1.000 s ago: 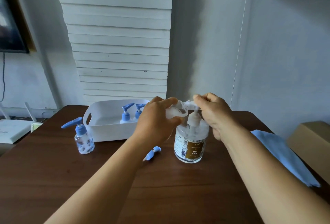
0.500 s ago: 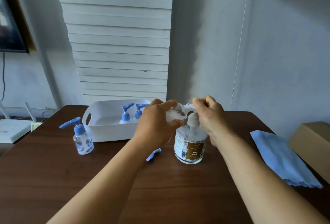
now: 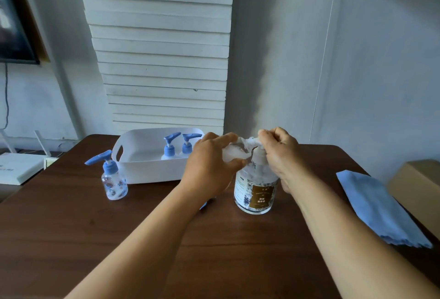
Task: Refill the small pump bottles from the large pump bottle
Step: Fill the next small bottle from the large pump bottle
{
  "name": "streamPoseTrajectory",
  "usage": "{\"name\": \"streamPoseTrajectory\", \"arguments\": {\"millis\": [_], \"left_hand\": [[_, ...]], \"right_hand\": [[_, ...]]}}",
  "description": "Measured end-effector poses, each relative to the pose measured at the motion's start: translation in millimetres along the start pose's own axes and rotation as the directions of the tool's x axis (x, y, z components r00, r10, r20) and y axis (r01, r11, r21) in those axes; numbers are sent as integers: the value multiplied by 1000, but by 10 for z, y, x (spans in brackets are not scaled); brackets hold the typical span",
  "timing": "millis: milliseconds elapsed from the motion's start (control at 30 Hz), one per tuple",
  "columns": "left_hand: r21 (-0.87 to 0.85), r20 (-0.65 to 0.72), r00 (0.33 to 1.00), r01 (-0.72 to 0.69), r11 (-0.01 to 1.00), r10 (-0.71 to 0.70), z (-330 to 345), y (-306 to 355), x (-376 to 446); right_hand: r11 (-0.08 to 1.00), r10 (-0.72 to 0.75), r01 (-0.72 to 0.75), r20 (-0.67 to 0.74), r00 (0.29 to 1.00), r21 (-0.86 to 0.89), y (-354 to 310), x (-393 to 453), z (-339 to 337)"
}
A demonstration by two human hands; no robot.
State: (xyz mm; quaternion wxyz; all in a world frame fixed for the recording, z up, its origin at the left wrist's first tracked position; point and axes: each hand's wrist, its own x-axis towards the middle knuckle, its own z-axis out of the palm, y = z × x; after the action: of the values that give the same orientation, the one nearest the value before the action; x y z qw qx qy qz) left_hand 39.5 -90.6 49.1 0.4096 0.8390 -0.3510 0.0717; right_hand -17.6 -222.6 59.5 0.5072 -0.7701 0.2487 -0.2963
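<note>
Head view: the large pump bottle (image 3: pixel 256 186) stands upright on the dark wooden tabletop (image 3: pixel 119 239), right of centre. The right hand (image 3: pixel 282 153) presses down on its white pump head, fingers curled over it. The left hand (image 3: pixel 209 167) has its grip wrapped round an uncapped small clear bottle (image 3: pixel 234 153), held tilted against the pump spout. A blue pump cap (image 3: pixel 203 205) lies on the tabletop, mostly hidden behind the left forearm. To the left stands another small pump bottle (image 3: pixel 114 180), capped. Behind it a white basket (image 3: pixel 147 172) holds two more blue-capped bottles (image 3: pixel 177 149). A blue cloth (image 3: pixel 378 208) lies at the right edge.
</note>
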Motion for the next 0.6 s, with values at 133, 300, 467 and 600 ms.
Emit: {"name": "streamPoseTrajectory", "arguments": {"millis": [133, 300, 467, 600], "left_hand": [[-8, -21, 1000, -17, 1000, 17, -71, 63, 41], [8, -2, 1000, -13, 1000, 13, -19, 29, -4], [-24, -2, 1000, -2, 1000, 2, -42, 46, -12], [-13, -1, 1000, -7, 1000, 6, -93, 102, 4]], "right_hand": [[999, 1, 0, 15, 1000, -46, -160, 51, -93], [1000, 24, -24, -5, 1000, 7, -26, -15, -19], [997, 74, -73, 15, 997, -18, -89, -12, -56], [994, 104, -105, 43, 994, 13, -139, 24, -137]]}}
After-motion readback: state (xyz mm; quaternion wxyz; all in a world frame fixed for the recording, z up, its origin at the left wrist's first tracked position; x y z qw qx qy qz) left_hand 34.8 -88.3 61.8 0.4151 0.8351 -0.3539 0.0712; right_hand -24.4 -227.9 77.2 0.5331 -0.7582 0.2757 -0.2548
